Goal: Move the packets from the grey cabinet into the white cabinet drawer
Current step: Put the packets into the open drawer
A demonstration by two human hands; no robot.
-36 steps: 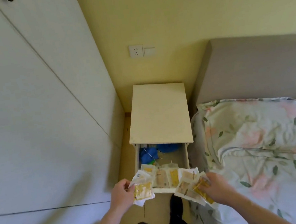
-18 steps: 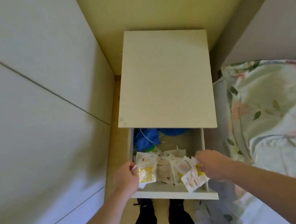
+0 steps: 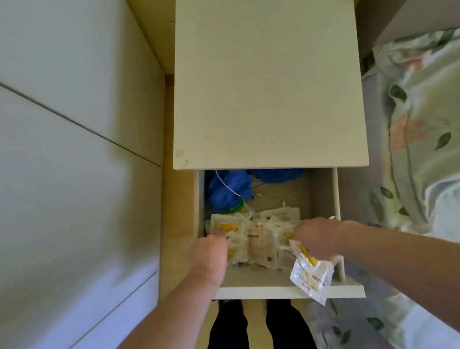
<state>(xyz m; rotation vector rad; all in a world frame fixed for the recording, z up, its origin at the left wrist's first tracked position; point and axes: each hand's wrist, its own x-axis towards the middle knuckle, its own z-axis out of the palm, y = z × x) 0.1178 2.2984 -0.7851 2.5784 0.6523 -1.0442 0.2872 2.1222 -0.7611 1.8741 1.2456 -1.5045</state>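
Both hands are lowering packets (image 3: pixel 260 245) into the drawer (image 3: pixel 285 291); left hand (image 3: pixel 211 250) and right hand (image 3: pixel 316 237) are each gripping some; one is hanging over the front edge; releasing remains.

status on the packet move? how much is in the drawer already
Done: the white cabinet drawer is open and several packets lie inside. In hand: left hand grips packets over the drawer; right hand holds more, one packet hanging over the front edge. Left: release these. The grey cabinet is out of view.
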